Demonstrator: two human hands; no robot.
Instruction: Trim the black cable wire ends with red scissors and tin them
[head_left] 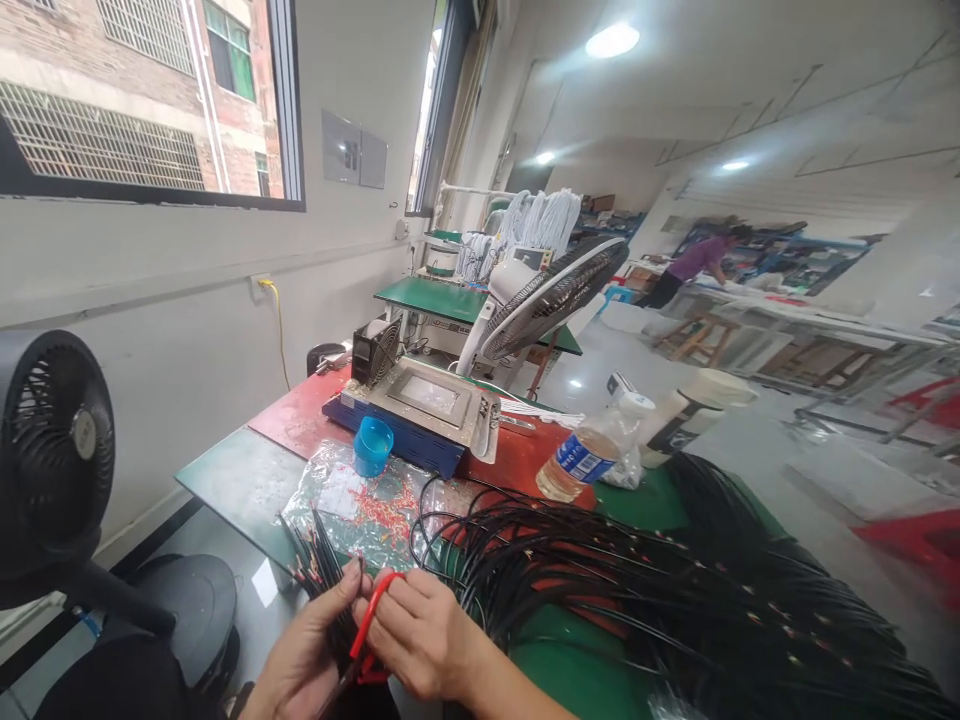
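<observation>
My left hand is closed around a bundle of black cables, whose stripped ends with reddish wires point up and to the left. Close against it, my right hand grips a red-handled hand tool. Its curved handle shows between the hands, but the fingers hide its jaws, so I cannot tell its exact kind. The thumb of my left hand is near the tool and a cable end. Just beyond, orange-red scraps of insulation lie on a clear plastic sheet beside a blue cup.
A blue-sided solder pot or hot plate stands at the table's back. A bottle of yellowish liquid and a large pile of black cables are to the right. Fans stand left and behind. A person leans over a distant table.
</observation>
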